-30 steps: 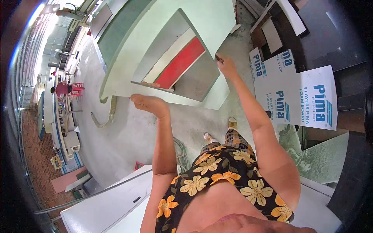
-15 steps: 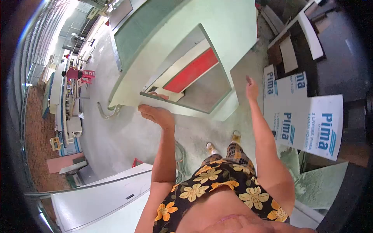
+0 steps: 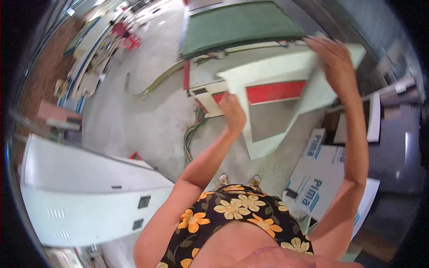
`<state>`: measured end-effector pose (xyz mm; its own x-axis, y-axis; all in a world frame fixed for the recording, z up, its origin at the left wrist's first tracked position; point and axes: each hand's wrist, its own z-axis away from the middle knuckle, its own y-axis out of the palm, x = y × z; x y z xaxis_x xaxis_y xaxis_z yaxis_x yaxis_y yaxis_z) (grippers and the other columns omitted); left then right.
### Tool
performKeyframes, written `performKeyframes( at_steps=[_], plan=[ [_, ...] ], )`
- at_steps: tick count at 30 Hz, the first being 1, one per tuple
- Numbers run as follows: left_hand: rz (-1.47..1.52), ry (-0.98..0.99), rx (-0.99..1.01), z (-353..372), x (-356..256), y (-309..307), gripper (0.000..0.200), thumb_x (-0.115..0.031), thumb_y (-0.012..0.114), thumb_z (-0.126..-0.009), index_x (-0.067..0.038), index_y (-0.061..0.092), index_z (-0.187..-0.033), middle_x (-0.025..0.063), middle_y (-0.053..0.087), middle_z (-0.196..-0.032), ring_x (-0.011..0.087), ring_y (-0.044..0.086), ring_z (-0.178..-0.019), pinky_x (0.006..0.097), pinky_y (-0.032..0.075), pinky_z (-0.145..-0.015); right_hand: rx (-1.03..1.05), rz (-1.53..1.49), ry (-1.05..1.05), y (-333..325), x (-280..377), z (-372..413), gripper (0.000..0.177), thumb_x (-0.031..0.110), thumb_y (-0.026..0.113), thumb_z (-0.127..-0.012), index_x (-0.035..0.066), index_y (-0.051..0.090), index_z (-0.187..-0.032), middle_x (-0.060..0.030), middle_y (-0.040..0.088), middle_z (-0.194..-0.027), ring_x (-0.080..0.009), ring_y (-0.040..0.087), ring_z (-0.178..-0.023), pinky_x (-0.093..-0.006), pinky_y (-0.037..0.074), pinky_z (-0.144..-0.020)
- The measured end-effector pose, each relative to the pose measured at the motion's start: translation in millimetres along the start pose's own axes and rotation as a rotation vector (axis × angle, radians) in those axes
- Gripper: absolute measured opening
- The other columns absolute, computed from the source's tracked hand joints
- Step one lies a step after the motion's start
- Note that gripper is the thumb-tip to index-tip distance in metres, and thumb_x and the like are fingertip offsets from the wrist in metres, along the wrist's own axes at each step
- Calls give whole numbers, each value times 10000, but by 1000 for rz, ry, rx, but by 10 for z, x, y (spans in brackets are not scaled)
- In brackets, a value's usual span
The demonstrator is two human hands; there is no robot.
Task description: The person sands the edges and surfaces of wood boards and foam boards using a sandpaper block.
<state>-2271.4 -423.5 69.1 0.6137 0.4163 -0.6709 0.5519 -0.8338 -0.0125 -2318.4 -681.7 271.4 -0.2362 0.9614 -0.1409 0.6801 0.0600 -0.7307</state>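
A pale board with a large cut-out opening (image 3: 268, 70) stands tilted in front of me, between my two hands. My left hand (image 3: 233, 111) is closed on its left edge, beside the opening. Higher up, my right hand (image 3: 331, 56) lies over the top edge near the right corner, fingers bent over it and smeared by motion. Through the cut-out a red strip (image 3: 277, 91) and the grey floor (image 3: 270, 123) show. Just behind the board is a machine or table with a dark green top (image 3: 241, 27).
White cabinet-like panels (image 3: 94, 210) lie at lower left. Pima foam-board sheets (image 3: 299, 172) rest at lower right beside dark sheets (image 3: 400, 143). Cables (image 3: 191, 136) run along the floor near a curved pale strip (image 3: 163, 78). A red stool (image 3: 132, 41) stands far left.
The board has swung away from the green-topped machine and tilted. My right hand, free in the air before, has come up onto its top edge; my left hand has moved right and forward.
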Motion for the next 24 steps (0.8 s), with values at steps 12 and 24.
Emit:
performKeyframes(
  at_steps=[12, 24],
  plan=[
    [569, -287, 274, -130, -377, -89, 281, -231, 494, -883, 39, 523, -812, 98, 366, -594, 138, 364, -561, 311, 316, -492, -142, -31, 396, 423, -2727, 1067, 458, -43, 416, -821, 45, 500, -1263, -153, 530, -1258, -286, 483, -1191, -375, 366, -1017],
    [596, -263, 259, -324, -271, -241, 301, -224, 439, -924, 29, 583, -848, 67, 494, -570, 126, 511, -486, 286, 389, -446, -514, -1740, 897, 541, -2110, 1305, 467, 244, 559, -864, 34, 469, -1271, -128, 501, -1270, -277, 440, -1190, -462, 353, -975]
  ],
)
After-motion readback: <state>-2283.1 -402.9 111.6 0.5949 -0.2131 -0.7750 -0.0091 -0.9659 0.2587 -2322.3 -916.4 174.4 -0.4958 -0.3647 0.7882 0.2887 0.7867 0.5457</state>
